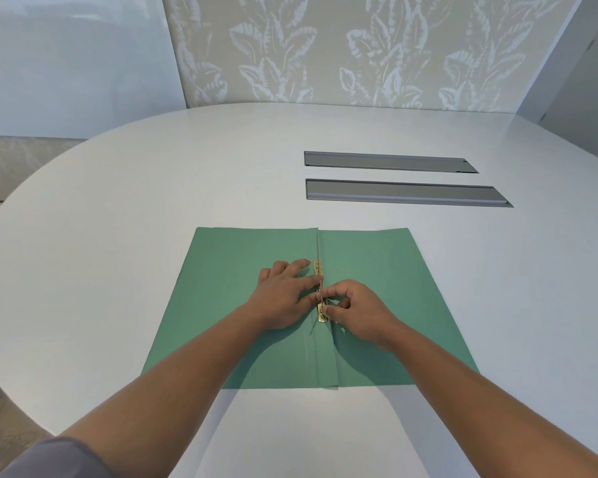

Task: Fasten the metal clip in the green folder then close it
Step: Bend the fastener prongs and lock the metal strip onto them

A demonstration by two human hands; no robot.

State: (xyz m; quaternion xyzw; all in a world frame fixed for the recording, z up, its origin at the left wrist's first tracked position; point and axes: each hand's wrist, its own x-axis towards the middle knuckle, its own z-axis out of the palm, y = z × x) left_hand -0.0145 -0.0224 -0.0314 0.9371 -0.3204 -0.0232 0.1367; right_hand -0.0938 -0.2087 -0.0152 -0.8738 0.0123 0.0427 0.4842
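Observation:
A green folder (387, 277) lies open and flat on the white table (152, 201), its spine running away from me. A brass metal clip (319, 270) sits along the spine near the middle. My left hand (283, 298) rests flat on the left flap, fingertips pressing on the clip's bar. My right hand (356, 310) is curled on the right side, thumb and forefinger pinched on the clip's lower part near its near end. The middle of the clip is hidden under my fingers.
Two long grey recessed cable slots (389, 162) (406, 193) are set in the table beyond the folder to the right. The table's curved edge (11, 208) runs along the left. A leaf-patterned wall (342, 50) stands behind.

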